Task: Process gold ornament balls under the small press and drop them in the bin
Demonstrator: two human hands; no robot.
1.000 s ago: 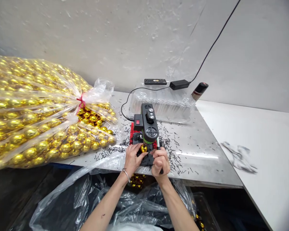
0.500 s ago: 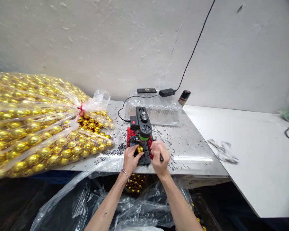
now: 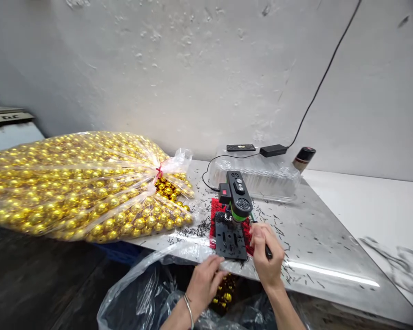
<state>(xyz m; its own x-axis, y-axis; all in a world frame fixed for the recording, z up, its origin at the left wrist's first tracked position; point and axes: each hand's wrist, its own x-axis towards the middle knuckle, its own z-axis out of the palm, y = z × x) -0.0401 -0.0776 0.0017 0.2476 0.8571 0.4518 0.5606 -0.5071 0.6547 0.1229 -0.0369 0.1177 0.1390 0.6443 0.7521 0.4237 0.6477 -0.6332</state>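
One black handle [image 3: 268, 252] is gripped by the right hand [image 3: 271, 266], while the left hand [image 3: 203, 282], slightly parted, is held near the gold balls [image 3: 227, 297] below, release apparently being completed, another ball seemingly needed.

So the left hand [image 3: 203, 280] has dropped back off the black base plate [image 3: 232, 245] since half a second ago, and it's now by the near table edge, closer to the body than the right hand [image 3: 267, 254]. The gold ball it was pinching no longer shows at its fingertips, so the plate ahead of them is bare. View's swung too: a pale box [image 3: 12, 118] popped up far left of that hand.
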